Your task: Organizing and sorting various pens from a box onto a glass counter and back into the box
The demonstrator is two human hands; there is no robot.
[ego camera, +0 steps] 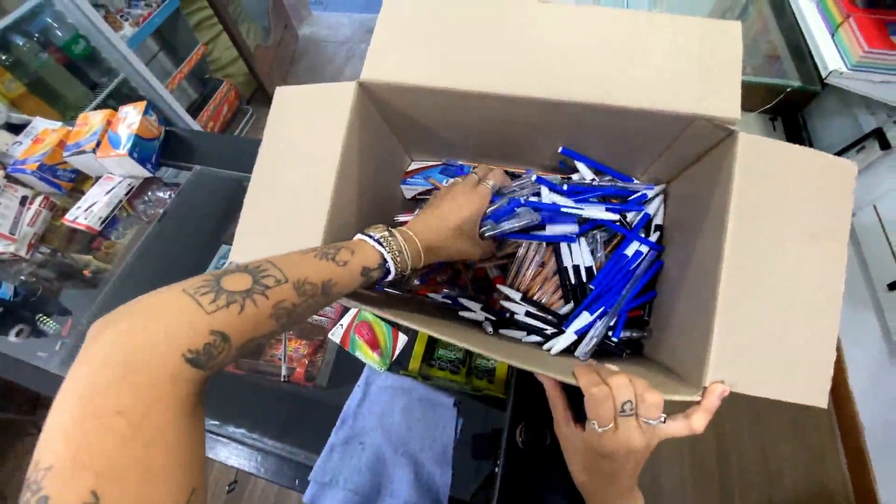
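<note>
An open cardboard box point(784, 271) fills the middle of the view, its flaps spread out. Inside lies a heap of blue and white pens point(597, 261), with some orange and black ones beneath. My left hand point(457, 219) reaches into the box from the left and rests on the pens, fingers closed around a bundle of blue pens. Bracelets ring that wrist and the forearm is tattooed. My right hand point(616, 425) grips the box's near rim from below, fingers hooked over the edge, rings on them.
A glass counter point(159, 252) at left carries small orange and blue cartons point(112, 140) and white packets. Below the box are colourful packets point(369, 336), a blue cloth point(392, 448) and a brown surface at right. Stacked coloured paper point(863, 33) sits top right.
</note>
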